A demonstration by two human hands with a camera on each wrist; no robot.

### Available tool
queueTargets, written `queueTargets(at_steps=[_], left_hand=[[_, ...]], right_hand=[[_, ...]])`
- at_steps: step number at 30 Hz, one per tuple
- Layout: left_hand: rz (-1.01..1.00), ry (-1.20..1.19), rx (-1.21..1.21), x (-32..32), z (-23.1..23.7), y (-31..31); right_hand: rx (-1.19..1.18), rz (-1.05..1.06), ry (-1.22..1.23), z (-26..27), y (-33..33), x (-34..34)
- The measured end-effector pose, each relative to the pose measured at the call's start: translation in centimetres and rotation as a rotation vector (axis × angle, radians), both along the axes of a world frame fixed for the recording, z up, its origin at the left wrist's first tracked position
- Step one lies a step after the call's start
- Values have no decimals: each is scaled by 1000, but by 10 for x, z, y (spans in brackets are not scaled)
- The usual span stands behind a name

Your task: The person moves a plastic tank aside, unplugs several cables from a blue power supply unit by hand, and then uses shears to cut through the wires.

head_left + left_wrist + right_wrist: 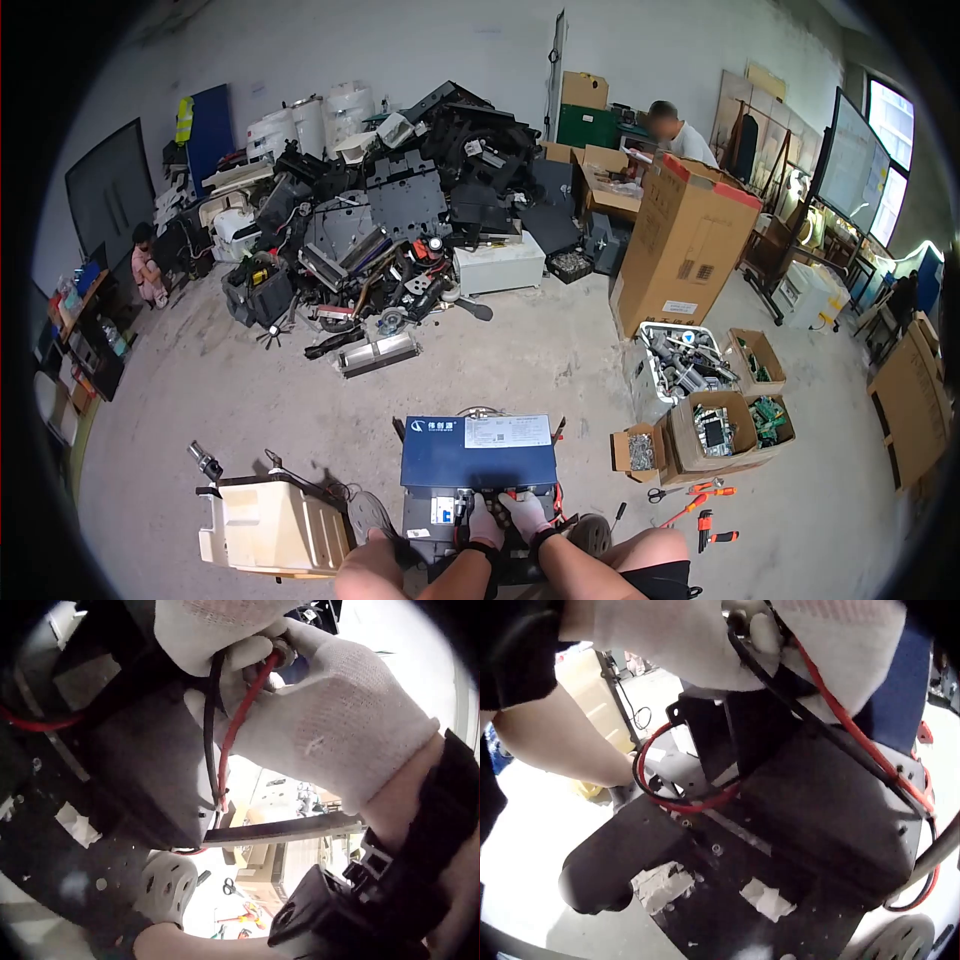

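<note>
A blue metal case (478, 450) with a white label stands between the person's knees. The gloved left hand (485, 523) and gloved right hand (526, 513) meet at its near side. Together their fingertips grip a small round metal connector (283, 652), partly hidden by the gloves. A red cable (238, 724) and a black cable (209, 720) run down from the fingers, side by side along the dark housing (817, 810). In the right wrist view, the left hand (217, 626) reaches in from the left; the right hand (847, 645) is at the top.
A cream plastic housing (265, 525) stands to the left. Hand tools (704, 525) lie on the floor at right, near cardboard boxes (715, 465) of parts. A tall carton (690, 235) stands behind them. Scrap parts (405, 200) pile up ahead; two other people are farther back.
</note>
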State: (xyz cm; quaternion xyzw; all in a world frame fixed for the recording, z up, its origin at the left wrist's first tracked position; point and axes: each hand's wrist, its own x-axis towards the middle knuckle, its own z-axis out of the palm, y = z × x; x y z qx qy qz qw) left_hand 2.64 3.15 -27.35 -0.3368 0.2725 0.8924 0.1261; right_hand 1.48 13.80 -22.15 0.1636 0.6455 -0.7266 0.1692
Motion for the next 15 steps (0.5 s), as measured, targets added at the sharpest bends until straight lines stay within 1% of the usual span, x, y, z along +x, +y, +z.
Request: queueTargets(at_steps=[1, 2, 3, 4, 5, 6, 7, 8, 9, 10, 12, 13, 14, 15], left_hand=[[11, -22, -84, -3, 6, 5], [4, -18, -81, -3, 19, 7], [1, 8, -187, 2, 31, 9], [-1, 31, -295, 8, 37, 10], [-15, 58, -233, 6, 33, 8], [-15, 47, -233, 4, 29, 7], [-3, 58, -84, 4, 24, 6], [14, 64, 63, 7, 17, 4], [-43, 122, 94, 6, 5, 0], [-19, 41, -41, 7, 13, 3], [-28, -16, -303, 9, 26, 7], [-65, -5, -486, 7, 27, 9], [-74, -6, -488, 5, 22, 7], [-45, 52, -432, 5, 16, 6]], right_hand=[[-17, 0, 0, -27, 5, -3], [-14, -7, 3, -34, 6, -6], [-226, -140, -38, -41, 4, -6], [-439, -272, -81, -64, 4, -4], [-67, -143, 334, -114, 8, -12], [-66, -142, 324, -92, 8, -9], [78, -60, 209, -70, 7, -6], [219, 28, 88, -37, 4, 0], [26, -111, 9, -7, -5, 8], [-98, 4, -12, -4, 0, 7], [-240, -167, -104, 12, -5, 9], [-337, -190, -130, 7, -4, 4], [-339, -198, -131, 8, -4, 2], [-173, -106, -80, 8, -2, 2]])
